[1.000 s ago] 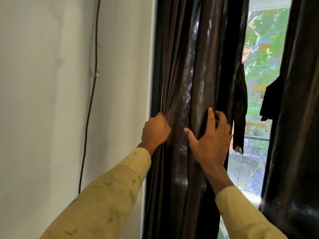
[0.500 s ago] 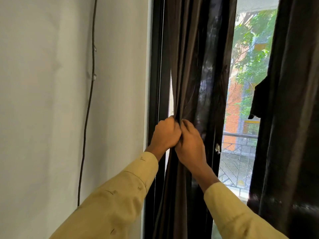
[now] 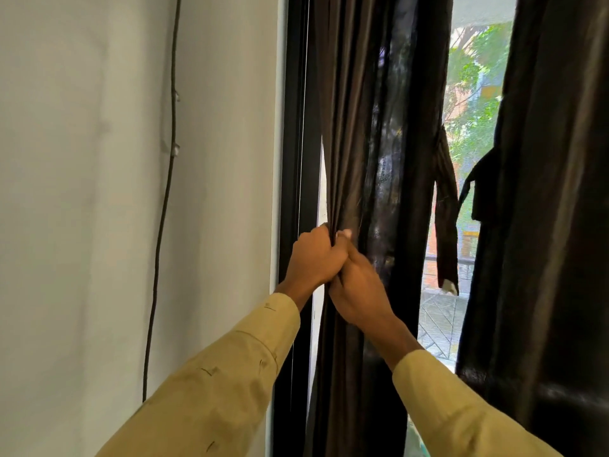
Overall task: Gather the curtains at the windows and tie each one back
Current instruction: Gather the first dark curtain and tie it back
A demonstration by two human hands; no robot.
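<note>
A dark brown left curtain (image 3: 362,133) hangs bunched beside the black window frame (image 3: 293,159). My left hand (image 3: 313,258) grips the curtain's left edge in a fist. My right hand (image 3: 357,288) presses against the left one, its fingers curled round the gathered folds. A dark tie-back strip (image 3: 446,232) with a pale tip dangles from the curtain's right side. A second dark curtain (image 3: 553,225) hangs at the right, with its own strip (image 3: 479,189) sticking out.
A pale wall (image 3: 99,192) fills the left, with a thin black cable (image 3: 164,209) running down it. Between the curtains the window (image 3: 468,94) shows trees, a brick building and a balcony railing.
My right hand moved left across the curtain and closed on the folds next to my left hand. The curtain got narrower and the window gap wider. The tie-back strip swung into view again.
</note>
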